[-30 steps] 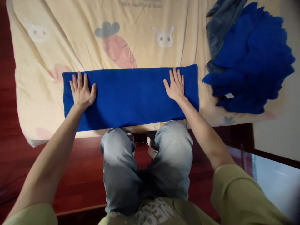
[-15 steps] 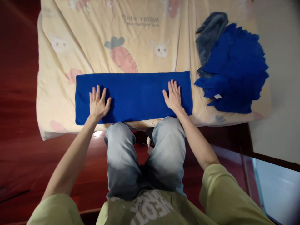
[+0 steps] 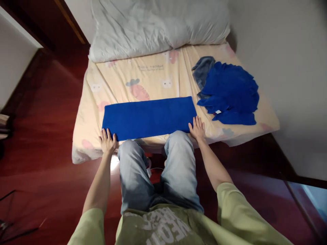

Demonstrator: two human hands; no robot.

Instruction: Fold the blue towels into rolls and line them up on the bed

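Blue towel (image 3: 149, 117) on a rabbit-print bedsheet (image 3: 158, 92)
Left hand (image 3: 108, 141) and right hand (image 3: 197, 129) rest at its near corners.

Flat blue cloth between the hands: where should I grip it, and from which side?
Probably the two near corners, from the person's side: the blue cloth lies flat, with straight edges and no raised part. The left hand and right hand rest at those corners, so pinching there seems easiest.

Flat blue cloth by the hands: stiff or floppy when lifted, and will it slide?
Probably floppy: the flat blue cloth looks thin, and the blue fabric pile nearby slumps into loose folds. Likely light, given that thinness. Pushed from one edge, it may bunch rather than slide, as the bedsheet beneath is creased fabric.
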